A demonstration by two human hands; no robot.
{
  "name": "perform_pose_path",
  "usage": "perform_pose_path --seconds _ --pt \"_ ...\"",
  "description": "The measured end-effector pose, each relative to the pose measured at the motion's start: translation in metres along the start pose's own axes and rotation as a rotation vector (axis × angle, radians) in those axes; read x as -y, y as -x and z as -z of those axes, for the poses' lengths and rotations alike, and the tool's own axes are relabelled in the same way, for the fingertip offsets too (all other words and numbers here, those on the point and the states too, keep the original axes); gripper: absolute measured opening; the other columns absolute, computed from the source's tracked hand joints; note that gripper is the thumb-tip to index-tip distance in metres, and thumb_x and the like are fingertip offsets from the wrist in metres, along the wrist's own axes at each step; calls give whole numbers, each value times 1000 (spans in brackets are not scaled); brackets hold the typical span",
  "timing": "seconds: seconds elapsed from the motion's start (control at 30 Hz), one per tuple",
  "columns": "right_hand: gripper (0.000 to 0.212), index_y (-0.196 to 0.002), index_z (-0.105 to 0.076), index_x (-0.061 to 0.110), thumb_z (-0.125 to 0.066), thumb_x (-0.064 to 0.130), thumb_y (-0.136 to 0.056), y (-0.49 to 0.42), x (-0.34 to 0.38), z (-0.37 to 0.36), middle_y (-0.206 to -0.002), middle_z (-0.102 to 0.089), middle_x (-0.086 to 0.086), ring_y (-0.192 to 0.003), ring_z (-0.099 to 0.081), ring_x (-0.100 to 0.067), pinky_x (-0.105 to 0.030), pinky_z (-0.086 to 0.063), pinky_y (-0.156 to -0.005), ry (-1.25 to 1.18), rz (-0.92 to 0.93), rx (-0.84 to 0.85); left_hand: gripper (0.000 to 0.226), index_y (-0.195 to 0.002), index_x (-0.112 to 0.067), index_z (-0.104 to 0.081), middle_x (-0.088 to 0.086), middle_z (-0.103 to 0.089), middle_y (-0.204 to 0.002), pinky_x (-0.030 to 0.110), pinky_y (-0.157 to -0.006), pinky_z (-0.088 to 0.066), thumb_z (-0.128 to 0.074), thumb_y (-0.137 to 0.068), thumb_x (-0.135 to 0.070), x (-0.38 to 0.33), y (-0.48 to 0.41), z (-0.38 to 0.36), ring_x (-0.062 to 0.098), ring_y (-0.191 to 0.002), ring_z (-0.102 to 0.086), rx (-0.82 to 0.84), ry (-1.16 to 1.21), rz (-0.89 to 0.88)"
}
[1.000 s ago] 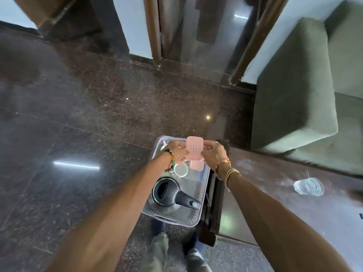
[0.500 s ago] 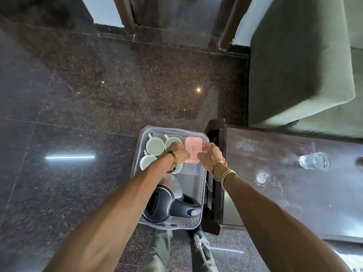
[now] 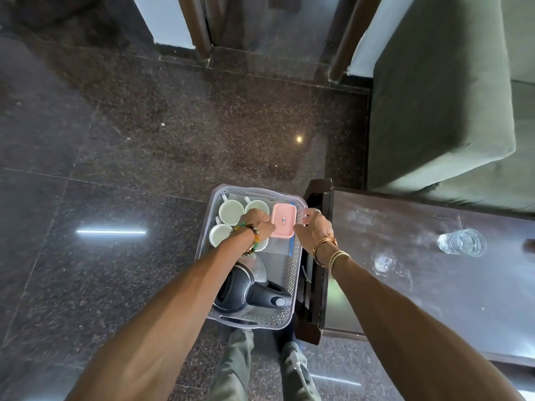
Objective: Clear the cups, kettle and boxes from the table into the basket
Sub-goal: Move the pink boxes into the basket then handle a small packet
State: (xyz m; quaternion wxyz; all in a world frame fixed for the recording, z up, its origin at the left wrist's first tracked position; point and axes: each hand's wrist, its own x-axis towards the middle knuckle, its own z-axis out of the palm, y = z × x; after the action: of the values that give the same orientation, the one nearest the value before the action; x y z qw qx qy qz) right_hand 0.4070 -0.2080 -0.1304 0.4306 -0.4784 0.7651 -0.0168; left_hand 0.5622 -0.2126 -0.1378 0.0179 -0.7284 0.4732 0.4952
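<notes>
Both hands are on it: the left hand (image 3: 259, 224) pinches the left long edge of the pink rectangular plastic box (image 3: 283, 219), and the right hand (image 3: 312, 230) pinches its lower right corner, fingers curled in tight on both sides. The box sits level between them, lid up, just below frame centre. Its long axis runs up the frame, in line with the length of the grey perforated plastic basket (image 3: 296, 273). It is over the basket's upper right part, with the three white ceramic cups (image 3: 231, 212) packed just to its left and the basket's right wall just beside it. Whether it is down on the bottom or held a touch above, I cannot tell. Neither hand is nearer, since the box is squarely between them. So the move looks like a straight drop and release, minding the cup rim under the left knuckles. Lower in the basket sits the black-and-steel electric kettle (image 3: 246, 287), handle pointing right. The basket stands on the dark speckled stone floor (image 3: 115, 169), hard against the end of the dark wooden counter (image 3: 405, 285). On that counter, at the right of the frame, a clear glass of water (image 3: 461, 243) stands well apart from the hands. With cups and kettle in, I reckon this is close to the finish.
</notes>
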Motion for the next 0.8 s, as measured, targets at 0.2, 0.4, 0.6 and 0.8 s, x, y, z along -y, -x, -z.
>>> perform_pose_path --seconds 0.2,0.4,0.6,0.8 --pt "56 -143 -45 17 -59 27 -89 50 6 68 -139 -55 -7 -122 -56 -27 -37 -45 -102 106 248 -112 9 -91 -21 -66 6 -70 -98 33 -80 -52 -62 -84 -17 -31 69 31 25 -96 -66 -158 -5 -180" --pt "71 -147 -37 16 -59 48 -88 107 16 152 -142 -46 -9 -127 -49 -29 -42 -43 -104 236 478 -329 17 -100 -23 -71 -3 -73 -101 25 -86 -51 -63 -86 -20 -85 153 65 16 -96 -67 -379 -73 -390" --pt "81 -150 -32 16 -56 60 -86 160 10 217 -152 -32 -8 -135 -36 -30 -44 -30 -109 439 661 -615 24 -107 -19 -69 3 -64 -110 41 -88 -48 -65 -84 -25 -131 211 85 27 -102 -59 -788 -715 -909" --pt "82 -149 -34 17 -51 64 -85 214 -29 253 -155 -29 -10 -140 -29 -30 -44 -24 -113 434 542 -808 29 -104 -18 -71 3 -64 -113 42 -91 -47 -71 -78 -30 -168 255 64 26 -104 -61 -894 -749 -1130"
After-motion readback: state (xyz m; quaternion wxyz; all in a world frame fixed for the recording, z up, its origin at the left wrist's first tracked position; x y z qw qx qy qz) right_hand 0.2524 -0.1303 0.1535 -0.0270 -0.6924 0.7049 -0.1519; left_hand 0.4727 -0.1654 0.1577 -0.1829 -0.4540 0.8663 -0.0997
